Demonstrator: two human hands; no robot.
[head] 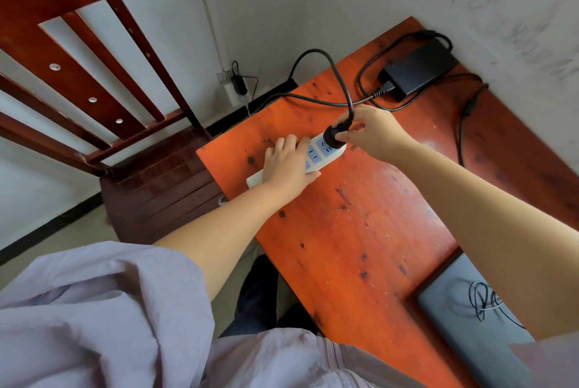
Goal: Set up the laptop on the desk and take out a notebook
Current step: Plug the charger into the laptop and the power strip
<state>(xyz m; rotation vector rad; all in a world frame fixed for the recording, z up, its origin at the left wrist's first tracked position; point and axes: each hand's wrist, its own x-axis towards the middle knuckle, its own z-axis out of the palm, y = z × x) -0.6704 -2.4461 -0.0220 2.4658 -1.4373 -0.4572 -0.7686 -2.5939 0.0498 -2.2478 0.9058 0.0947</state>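
Observation:
A white power strip (316, 154) with blue sockets lies near the far left edge of the orange-red desk (360, 231). My left hand (288, 165) presses flat on the strip and holds it down. My right hand (369, 134) pinches a black plug (333, 134) that sits in the strip's end socket. The plug's black cable (338, 74) loops back to a black power adapter (419, 69) at the desk's far corner. A closed grey laptop (470, 318) lies at the near right, partly hidden by my right arm. No notebook is in view.
A dark red wooden chair (103, 99) stands left of the desk. A wall socket with a small charger (236, 83) sits low on the wall behind. A thin cable (463, 124) runs along the desk's right side. Walls close off the far corner.

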